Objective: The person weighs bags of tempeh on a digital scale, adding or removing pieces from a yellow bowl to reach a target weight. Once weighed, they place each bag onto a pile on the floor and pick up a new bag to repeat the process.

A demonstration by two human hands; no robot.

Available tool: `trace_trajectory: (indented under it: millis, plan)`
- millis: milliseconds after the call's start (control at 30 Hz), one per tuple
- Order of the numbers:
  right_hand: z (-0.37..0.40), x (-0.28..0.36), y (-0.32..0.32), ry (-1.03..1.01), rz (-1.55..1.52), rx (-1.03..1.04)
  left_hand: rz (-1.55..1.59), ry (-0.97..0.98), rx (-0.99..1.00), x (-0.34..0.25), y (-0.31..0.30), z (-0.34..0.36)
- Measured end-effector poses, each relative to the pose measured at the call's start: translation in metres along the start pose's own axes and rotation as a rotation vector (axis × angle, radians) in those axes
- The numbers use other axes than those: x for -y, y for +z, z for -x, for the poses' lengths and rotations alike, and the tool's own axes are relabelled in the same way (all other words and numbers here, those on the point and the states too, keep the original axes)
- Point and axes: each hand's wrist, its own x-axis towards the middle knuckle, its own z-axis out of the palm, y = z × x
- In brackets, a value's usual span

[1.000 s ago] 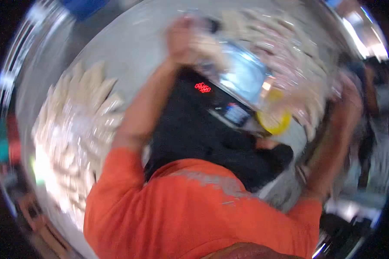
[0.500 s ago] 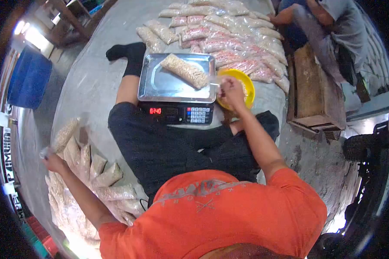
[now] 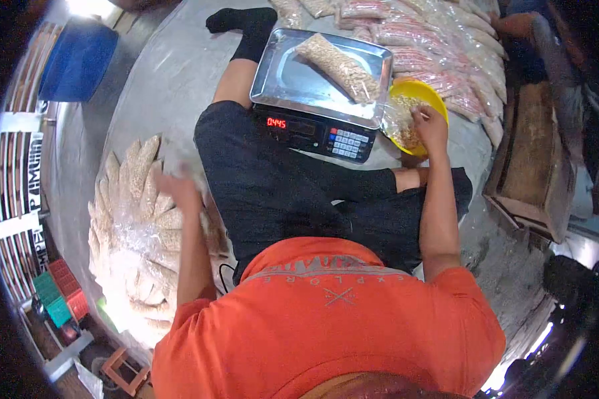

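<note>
The scale [image 3: 289, 76] sits on the floor [image 3: 156, 86] in front of someone in an orange shirt [image 3: 333, 326], who is seated with legs in dark shorts [image 3: 256, 176] to either side of it. One filled bag [image 3: 343, 70] lies slantwise on its shiny pan, towards the right side, and the red display [image 3: 277, 123] reads 0.445.

Just off the scale's right edge is a yellow bowl [image 3: 440, 105] with pale grain [image 3: 406, 106] in it. The right hand [image 3: 432, 128] reaches into that bowl, fingers bent and drawn together at the grain; I can't tell whether they grip anything. Some clear plastic lies between the scale and this hand.

The left hand [image 3: 183, 189] is smeared by blur, down and left of the scale, above a pile of filled bags [image 3: 136, 176]. Its fingers look spread, with nothing in them that I can make out.

Beyond the scale and to its right, more bags [image 3: 439, 50] lie close together in rows, several showing red. Farther right of the scale stands a wooden box [image 3: 529, 153], with another person [image 3: 546, 40] dimly visible behind it. Well left of the scale is a blue tub [image 3: 83, 60].
</note>
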Motion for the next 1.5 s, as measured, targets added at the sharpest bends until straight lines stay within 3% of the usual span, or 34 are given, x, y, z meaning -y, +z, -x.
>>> trace_trajectory:
  millis: [33, 100, 167, 233, 300, 333, 367, 433, 500, 567, 633, 667, 767, 833, 933, 1000, 1067, 1100, 1133, 1233, 1267, 1300, 1333, 1400, 1433, 1467, 1500]
  plan:
    - [0.002, 0.004, 0.0, -0.007, -0.023, -0.033, -0.006, 0.171, 0.156, -0.034, 0.007, 0.026]
    - [-0.005, 0.006, -0.004, -0.023, -0.089, -0.021, 0.105, 0.131, 0.35, -0.12, -0.005, 0.062]
    - [-0.014, 0.002, -0.003, -0.009, -0.177, -0.002, -0.367, 0.403, 0.364, -0.195, -0.034, 0.074]
    - [-0.019, -0.006, -0.004, -0.061, -0.165, -0.004, -0.12, 0.712, 0.624, -0.232, -0.032, 0.08]
    - [-0.026, -0.014, -0.003, -0.116, -0.152, -0.016, 0.479, 0.851, 0.918, -0.232, 0.014, 0.123]
    - [-0.029, -0.021, 0.0, -0.111, -0.221, -0.023, 0.432, 0.818, 1.204, -0.261, 0.002, 0.136]
    - [-0.03, -0.026, 0.002, -0.105, -0.289, -0.029, 0.444, 0.983, 1.314, -0.273, 0.019, 0.16]
    - [-0.028, -0.021, -0.001, -0.129, -0.291, -0.003, 0.641, 1.359, 1.256, -0.302, 0.024, 0.182]
    - [-0.023, -0.021, -0.001, -0.151, -0.285, 0.022, 0.692, 1.363, 1.173, -0.331, 0.029, 0.195]
    - [-0.021, -0.024, 0.0, -0.068, -0.146, 0.187, 0.748, 1.361, 1.077, -0.361, 0.037, 0.199]
    - [-0.018, -0.023, -0.003, -0.059, -0.177, 0.208, 0.619, 1.156, 0.65, -0.388, 0.052, 0.19]
    - [-0.019, -0.021, -0.004, -0.055, -0.212, 0.229, 0.616, 1.152, 0.642, -0.396, 0.056, 0.182]
    - [-0.034, -0.039, 0.007, -0.188, -0.217, 0.129, 0.348, 1.046, 0.252, -0.402, 0.074, 0.155]
    - [-0.038, -0.036, 0.005, -0.159, -0.296, 0.14, 0.327, 1.177, 0.378, -0.387, 0.095, 0.139]
    - [-0.047, -0.048, 0.02, -0.098, -0.419, 0.136, 0.45, 1.052, 0.274, -0.38, 0.078, 0.11]
    - [-0.044, -0.04, 0.021, -0.012, -0.476, 0.182, 0.395, 1.052, 0.364, -0.371, 0.068, 0.09]
    - [-0.055, -0.057, 0.03, -0.136, -0.405, 0.153, 0.417, 1.269, 0.207, -0.374, 0.081, 0.088]
    - [-0.046, -0.041, 0.022, -0.005, -0.533, 0.235, 0.407, 1.369, 0.227, -0.372, 0.095, 0.094]
    - [-0.045, -0.039, 0.024, -0.029, -0.528, 0.24, 0.402, 1.356, 0.206, -0.369, 0.109, 0.101]
    - [-0.061, -0.058, 0.041, -0.082, -0.606, 0.252, 0.322, 1.51, 0.507, -0.378, 0.128, 0.104]
    - [-0.059, -0.066, 0.046, -0.168, -0.545, 0.133, 0.298, 1.5, 0.588, -0.379, 0.126, 0.102]
    - [-0.057, -0.062, 0.05, -0.243, -0.487, 0.014, 0.538, 1.407, 0.412, -0.377, 0.124, 0.103]
    - [-0.058, -0.061, 0.054, -0.253, -0.485, 0.023, 0.534, 1.395, 0.405, -0.372, 0.126, 0.097]
    - [-0.039, -0.071, 0.045, 0.027, -0.719, 0.096, 0.611, 0.998, 0.483, -0.376, 0.12, 0.084]
    - [-0.03, -0.074, 0.039, 0.055, -0.705, 0.05, 0.967, 0.882, 0.415, -0.356, 0.109, 0.063]
    - [-0.026, -0.068, 0.037, -0.013, -0.655, 0.071, 0.668, 1.107, -0.049, -0.331, 0.106, 0.045]
    - [-0.026, -0.063, 0.031, -0.071, -0.597, 0.077, 0.872, 0.786, 0.257, -0.323, 0.056, 0.02]
